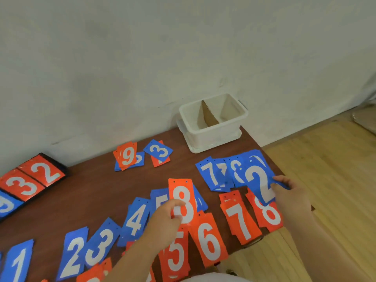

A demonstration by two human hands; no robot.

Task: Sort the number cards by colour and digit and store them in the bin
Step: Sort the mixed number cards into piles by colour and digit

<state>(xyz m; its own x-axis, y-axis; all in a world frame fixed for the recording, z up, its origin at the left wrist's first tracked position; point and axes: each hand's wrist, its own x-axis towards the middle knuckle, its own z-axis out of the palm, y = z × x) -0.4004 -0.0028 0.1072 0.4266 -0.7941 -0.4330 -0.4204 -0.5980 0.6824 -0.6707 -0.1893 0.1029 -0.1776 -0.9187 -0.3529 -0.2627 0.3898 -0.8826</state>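
Sorting looks well along, storing not begun: number cards [134, 218] lie in colour-and-digit piles across the tabletop [97, 184], with two mixed piles [128, 157] at centre. The left hand [162, 222] pinches a red 8 card [181, 188]; the right hand [291, 198] grips a blue 2 card [257, 178] at right. The white bin [215, 137] above them shows only cardboard dividers [210, 117].

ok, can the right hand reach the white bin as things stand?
Probably yes: the right hand, gripping a blue 2 card, has only flat blue 7 cards between it and the open-topped bin.
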